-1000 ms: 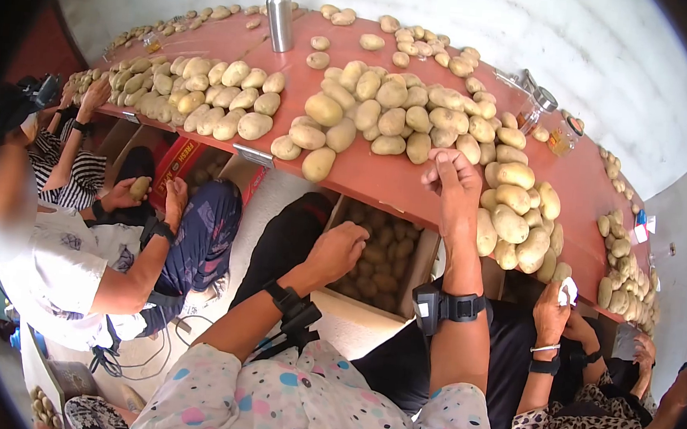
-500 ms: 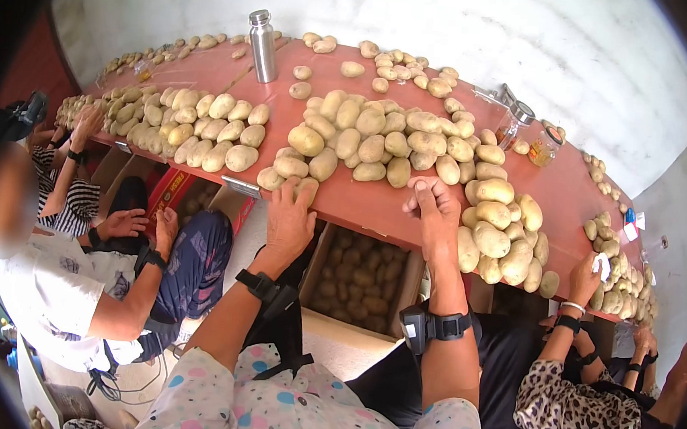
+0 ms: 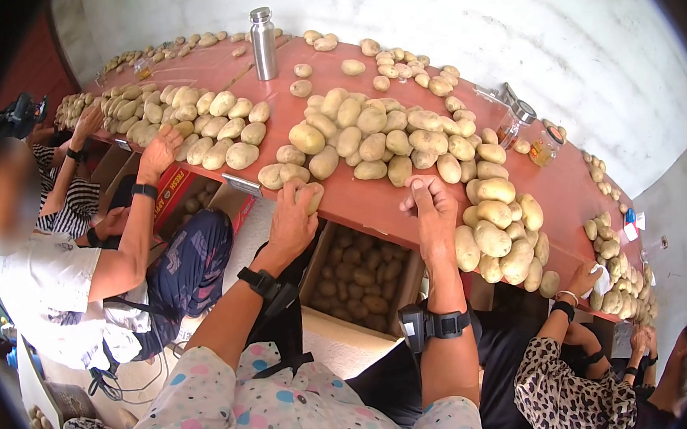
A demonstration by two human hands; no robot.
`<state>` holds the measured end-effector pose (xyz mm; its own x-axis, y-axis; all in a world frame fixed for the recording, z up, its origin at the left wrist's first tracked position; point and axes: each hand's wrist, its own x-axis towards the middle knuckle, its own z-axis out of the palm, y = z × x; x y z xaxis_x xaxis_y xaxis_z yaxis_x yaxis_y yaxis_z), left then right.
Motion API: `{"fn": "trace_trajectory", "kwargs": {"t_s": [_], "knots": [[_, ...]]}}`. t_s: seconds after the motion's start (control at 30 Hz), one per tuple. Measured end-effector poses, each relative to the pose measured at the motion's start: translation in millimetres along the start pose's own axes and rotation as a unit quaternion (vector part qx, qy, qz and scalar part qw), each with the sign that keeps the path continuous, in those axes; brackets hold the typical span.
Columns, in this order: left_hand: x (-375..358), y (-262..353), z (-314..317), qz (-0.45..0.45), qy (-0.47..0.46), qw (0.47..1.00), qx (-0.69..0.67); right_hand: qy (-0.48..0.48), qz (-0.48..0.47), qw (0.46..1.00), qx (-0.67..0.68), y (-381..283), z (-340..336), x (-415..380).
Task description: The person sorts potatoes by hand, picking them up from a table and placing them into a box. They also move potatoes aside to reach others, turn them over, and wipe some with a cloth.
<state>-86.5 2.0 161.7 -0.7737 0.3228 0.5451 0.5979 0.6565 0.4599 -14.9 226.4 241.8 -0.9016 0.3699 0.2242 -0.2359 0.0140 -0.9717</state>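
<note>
At the front edge of the red table, my left hand point(image 3: 292, 220) is closed round a potato point(image 3: 313, 198), which shows partly beside the fingers. My right hand point(image 3: 434, 209) hovers over the table edge to the right, its thumb and fingers curled in; whatever they may hold is hidden. Between and beyond my hands lies a heap of potatoes point(image 3: 372, 146). Another pile of potatoes point(image 3: 493, 238) sits just right of my right hand, reaching the edge.
Below the table edge stands a cardboard box point(image 3: 407, 296) of potatoes. A steel bottle point(image 3: 263, 44) and glass jars point(image 3: 546, 146) stand farther back. At left a co-worker's hand point(image 3: 160, 152) touches another potato row; at right a co-worker's hand point(image 3: 583, 280) is by a white cloth.
The left co-worker's hand has risen from the lap to the potatoes on the table. The right co-worker's hand has shifted down slightly. My own hands have barely moved.
</note>
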Motion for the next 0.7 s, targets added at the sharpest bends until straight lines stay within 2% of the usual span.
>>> {"fn": "trace_trajectory", "kwargs": {"t_s": [0.13,0.47,0.53,0.6,0.67,0.7], "knots": [[-3,1,0,0.021,0.02,0.997,-0.067,-0.004,0.006,1.0,0.008,-2,0,-1],[-7,-13,11,-0.028,0.017,0.983,-0.182,0.002,0.026,1.0,0.014,-7,1,-1],[-7,-17,15,-0.036,0.015,0.978,-0.205,-0.003,0.005,1.0,0.024,-5,0,0],[-8,-15,15,-0.07,-0.006,0.973,-0.221,0.001,0.014,1.0,0.02,-6,-1,0],[-10,6,2,-0.163,-0.084,0.933,-0.309,0.001,-0.008,0.999,0.031,-4,-4,1],[-18,6,9,-0.164,-0.105,0.92,-0.341,0.001,-0.002,1.0,0.03,-6,-5,1]]}}
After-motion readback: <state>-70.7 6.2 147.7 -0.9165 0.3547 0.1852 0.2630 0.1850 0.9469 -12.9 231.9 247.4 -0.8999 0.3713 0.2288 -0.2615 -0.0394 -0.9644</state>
